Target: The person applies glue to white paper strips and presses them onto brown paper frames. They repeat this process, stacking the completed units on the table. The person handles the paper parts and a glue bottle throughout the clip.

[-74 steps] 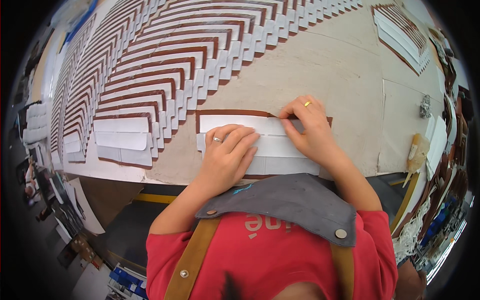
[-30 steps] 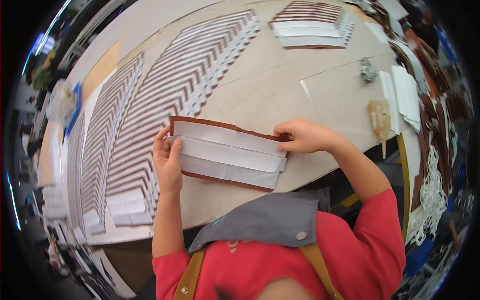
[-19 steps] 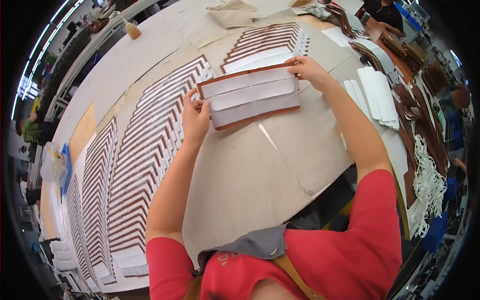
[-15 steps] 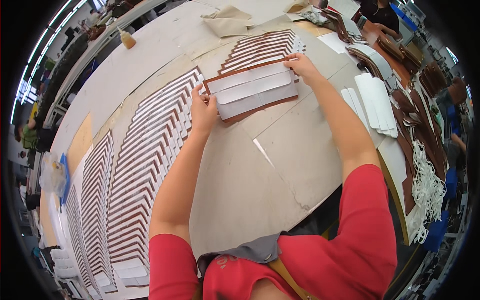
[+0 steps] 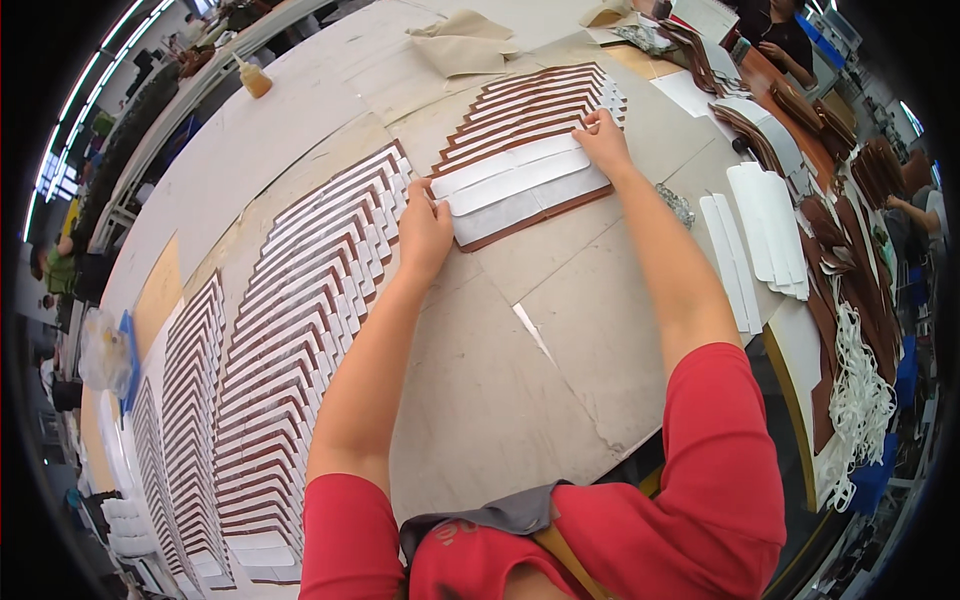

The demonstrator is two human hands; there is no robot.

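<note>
From a distance, I am watching a person's left hand pinching the left end of a white, brown-edged panel, while the right hand is gripping its far right corner, fingers bunching narrowly. The panel is sitting at the near end of a short overlapping row on the pale table; whether it is lying fully flat I cannot tell. Longer rows are stretching along the left. White strips and tangled cord are lying rightward, a cloth is lying beyond, and a bottle is occupying the far left.
</note>
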